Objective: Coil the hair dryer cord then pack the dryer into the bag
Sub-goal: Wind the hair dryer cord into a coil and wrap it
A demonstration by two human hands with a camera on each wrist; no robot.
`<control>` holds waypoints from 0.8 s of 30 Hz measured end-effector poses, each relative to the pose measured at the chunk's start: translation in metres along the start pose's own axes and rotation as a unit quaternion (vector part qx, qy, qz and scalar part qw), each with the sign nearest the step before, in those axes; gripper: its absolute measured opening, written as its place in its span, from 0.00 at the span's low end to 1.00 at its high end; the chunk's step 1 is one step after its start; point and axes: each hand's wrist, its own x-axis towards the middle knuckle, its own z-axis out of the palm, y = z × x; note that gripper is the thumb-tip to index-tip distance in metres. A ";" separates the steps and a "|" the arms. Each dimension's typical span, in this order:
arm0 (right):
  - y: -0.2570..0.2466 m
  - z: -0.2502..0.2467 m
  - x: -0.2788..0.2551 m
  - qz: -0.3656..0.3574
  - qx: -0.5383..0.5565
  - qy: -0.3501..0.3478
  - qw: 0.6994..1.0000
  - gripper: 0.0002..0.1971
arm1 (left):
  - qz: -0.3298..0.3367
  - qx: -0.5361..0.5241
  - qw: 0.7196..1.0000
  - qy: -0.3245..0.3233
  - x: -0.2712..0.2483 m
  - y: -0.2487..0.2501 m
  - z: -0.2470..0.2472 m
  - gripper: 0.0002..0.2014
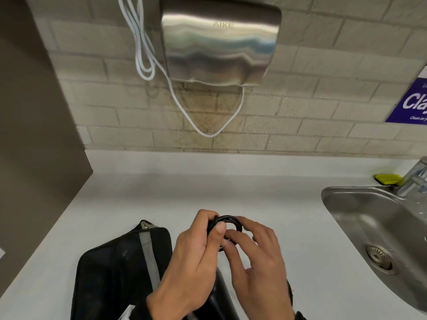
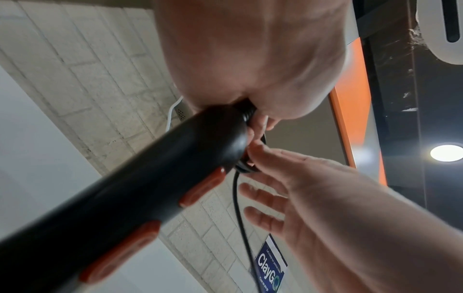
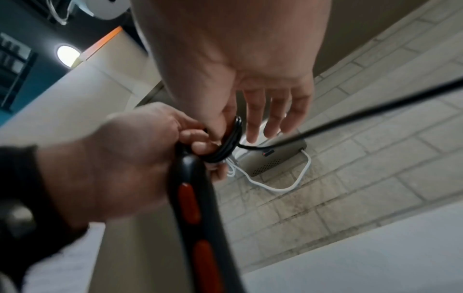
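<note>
A person is standing at a white counter (image 1: 161,192), holding a black hair dryer (image 2: 130,190) up above it with both hands. The left hand (image 1: 196,257) is gripping the top end of the dryer's handle, its fingers curled tightly round a bundle of black cord (image 1: 227,221) gathered into several loops, with the thumb pressing the loops against the handle. The right hand (image 1: 256,259) is meeting the coil from the other side: its thumb and first finger are touching the loops, while the other 3 fingers (image 3: 273,113) are hanging straight and relaxed, gripping nothing. From the right wrist view, 1 loose length of cord is running out of the coil toward the upper right edge of the picture. 2 orange switches (image 3: 189,204) are showing along the dryer's handle.

A black bag (image 1: 115,269) with a grey stripe is lying flat on the counter just left of the hands, under the left forearm; the dryer is outside it. A steel sink (image 1: 360,218) with a tap (image 1: 413,176) is set into the counter at the right, and a yellow sponge (image 1: 388,179) is sitting behind its rim. On the tiled wall above, a steel hand dryer (image 1: 219,42) is hanging with a white cable (image 1: 143,49) looping beside and beneath it, and a blue sign (image 1: 409,102) is showing at the far right.
</note>
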 end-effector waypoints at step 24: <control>0.006 -0.080 -0.025 0.318 0.365 -0.144 0.863 0.30 | 0.000 0.053 0.998 0.030 0.008 -0.016 -0.013 0.15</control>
